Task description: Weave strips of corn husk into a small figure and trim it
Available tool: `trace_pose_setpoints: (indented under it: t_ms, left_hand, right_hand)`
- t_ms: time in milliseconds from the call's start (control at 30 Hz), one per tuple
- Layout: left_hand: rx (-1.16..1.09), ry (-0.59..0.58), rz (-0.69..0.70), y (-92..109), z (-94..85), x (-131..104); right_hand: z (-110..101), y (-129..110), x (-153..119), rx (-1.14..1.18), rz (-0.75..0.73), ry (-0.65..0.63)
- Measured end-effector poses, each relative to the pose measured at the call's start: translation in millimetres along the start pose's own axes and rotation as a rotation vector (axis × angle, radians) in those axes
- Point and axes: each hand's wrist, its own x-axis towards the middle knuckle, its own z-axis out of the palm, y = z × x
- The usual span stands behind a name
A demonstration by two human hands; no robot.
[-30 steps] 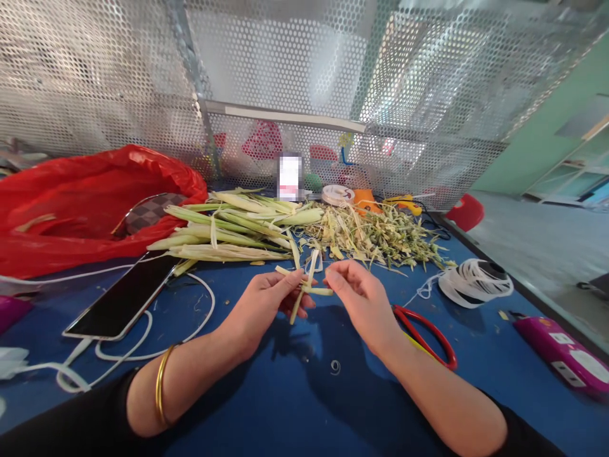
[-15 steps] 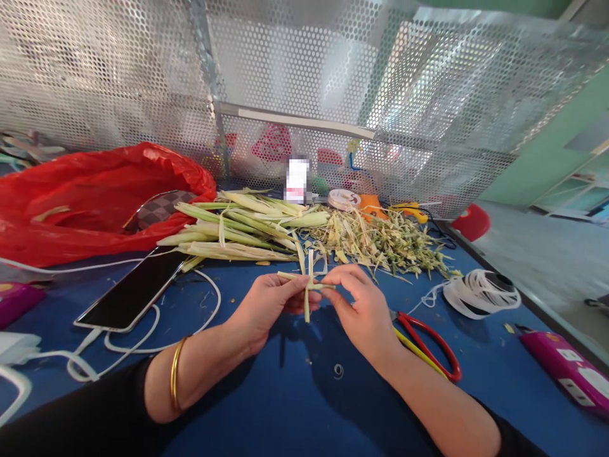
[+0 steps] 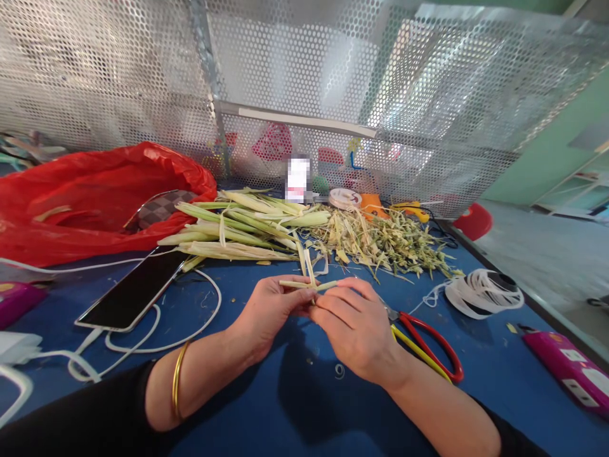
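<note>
- The left hand point(image 3: 271, 309) pinched the crossed husk strips point(image 3: 310, 270) between thumb and fingers, its grip narrow.
- The right hand point(image 3: 356, 322) met it from the right, fingers curled close together and closed on the strips; its own thumb was mostly hidden.
- The strips sat between the two hands, above the middle of the blue table point(image 3: 238, 416), one end pointing to the far side and others to left and right.
- A gold bracelet point(image 3: 177, 381) circled the left wrist.
- On the far side lay a pile of long husks point(image 3: 242, 231), with a heap of dry scraps point(image 3: 380, 240) touching it on the right.
- To the far left, a red bag point(image 3: 190, 168) stood open beside the husks.
- Near the bag lay a dark phone point(image 3: 133, 292), a white cable point(image 3: 219, 298) plugged into its near end.
- Just right of the right hand rested a tool with red and yellow handles point(image 3: 440, 346).
- Farther right were a spool of white string point(image 3: 480, 293) and, nearer, a purple pack point(image 3: 561, 365).
</note>
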Motion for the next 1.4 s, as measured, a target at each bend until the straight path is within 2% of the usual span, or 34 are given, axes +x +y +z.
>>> trace_pose_setpoints:
  t_ms: [233,400,500,767,833,967,1033,1100,1167,1233,1400]
  left_hand:
    - [-0.016,-0.023,-0.011,-3.5,-3.3,0.8]
    - [-0.018,-0.038,-0.029,2.9,-8.0,4.5]
    - [-0.016,-0.029,-0.048,7.4,-8.9,4.5]
    - [0.050,-0.014,0.051,4.3,-7.1,5.1]
    - [0.076,-0.014,0.043,5.2,-7.7,6.1]
    - [0.153,-0.046,0.031,10.2,-8.5,5.1]
    - [0.180,-0.078,0.016,11.7,-8.2,3.1]
    - [0.227,-0.108,0.017,11.7,-7.5,1.4]
    - [0.284,-0.117,0.031,10.8,-6.3,0.5]
    - [0.320,-0.102,0.031,10.2,-4.8,0.3]
    - [0.307,-0.098,-0.013,11.1,-1.6,0.1]
  right_hand:
    - [0.5,-6.0,0.6,-0.003,-0.082,0.040]
    - [-0.3,-4.3,4.7,0.082,0.111,0.104]
    - [-3.0,-2.9,6.3,0.120,0.165,0.120]
    - [-4.1,-4.7,4.7,0.197,0.068,0.107]
    - [-4.7,-4.1,4.0,0.339,0.195,0.118]
    - [-0.6,3.3,3.6,0.518,0.731,0.280]
    - [2.7,7.7,5.2,0.643,0.920,0.216]
    - [4.4,9.8,7.7,0.840,0.988,0.048]
    - [3.6,8.9,9.8,0.897,1.005,-0.059]
    - [1.5,6.3,10.5,0.807,1.009,-0.070]
    - [-2.4,2.2,9.0,0.620,0.961,0.011]
